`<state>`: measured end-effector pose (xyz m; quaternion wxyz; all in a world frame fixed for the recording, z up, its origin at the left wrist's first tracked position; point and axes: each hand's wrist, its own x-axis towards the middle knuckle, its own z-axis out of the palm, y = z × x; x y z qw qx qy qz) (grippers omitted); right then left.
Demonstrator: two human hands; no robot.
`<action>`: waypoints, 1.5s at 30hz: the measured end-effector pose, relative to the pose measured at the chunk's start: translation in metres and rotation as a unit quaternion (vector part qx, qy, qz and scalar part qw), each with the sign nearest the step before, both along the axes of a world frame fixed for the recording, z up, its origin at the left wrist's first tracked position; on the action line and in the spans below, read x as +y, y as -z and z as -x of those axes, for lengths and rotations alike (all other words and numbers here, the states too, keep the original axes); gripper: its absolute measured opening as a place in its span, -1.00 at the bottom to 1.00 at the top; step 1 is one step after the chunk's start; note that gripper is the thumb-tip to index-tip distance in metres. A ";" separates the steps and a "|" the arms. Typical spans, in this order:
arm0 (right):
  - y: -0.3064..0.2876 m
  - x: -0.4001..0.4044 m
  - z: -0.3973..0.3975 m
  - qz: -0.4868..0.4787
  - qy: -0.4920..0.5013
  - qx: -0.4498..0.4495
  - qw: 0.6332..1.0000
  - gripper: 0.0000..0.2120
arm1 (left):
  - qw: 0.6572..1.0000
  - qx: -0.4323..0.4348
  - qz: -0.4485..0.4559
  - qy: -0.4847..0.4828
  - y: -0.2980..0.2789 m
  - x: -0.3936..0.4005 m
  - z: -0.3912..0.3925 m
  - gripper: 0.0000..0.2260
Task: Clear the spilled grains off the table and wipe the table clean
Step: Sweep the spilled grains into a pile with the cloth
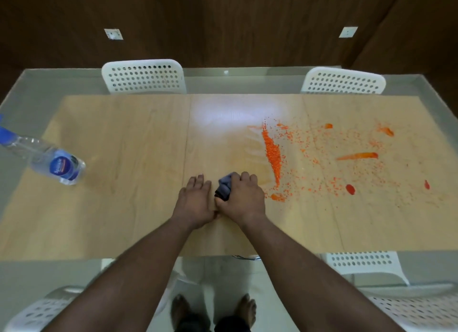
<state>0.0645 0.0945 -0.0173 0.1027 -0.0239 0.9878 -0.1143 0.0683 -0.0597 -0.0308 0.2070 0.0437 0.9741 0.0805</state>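
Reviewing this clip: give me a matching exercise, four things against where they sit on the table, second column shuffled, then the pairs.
Things:
1. water bottle
2. dark cloth
3. ridge of orange grains
4. left hand

Places:
A. gripped under the right hand
B. flat on the table, just left of the cloth
C. lying on its side at the table's left end
D. right of the hands, towards the table's middle

Pairs: 1-C, 2-A, 3-D, 4-B
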 end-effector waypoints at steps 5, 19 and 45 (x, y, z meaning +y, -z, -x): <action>-0.003 -0.003 -0.001 -0.025 -0.010 -0.029 0.999 -0.39 | 1.000 0.019 -0.019 -0.005 0.001 -0.004 0.004 -0.29; 0.019 0.001 -0.053 0.098 0.062 0.057 0.992 -0.37 | 0.991 -0.003 -0.091 0.097 0.018 -0.013 0.037 -0.01; 0.037 0.050 -0.080 0.012 0.150 0.018 0.988 -0.42 | 0.980 0.018 -0.108 0.163 0.041 0.057 0.063 -0.02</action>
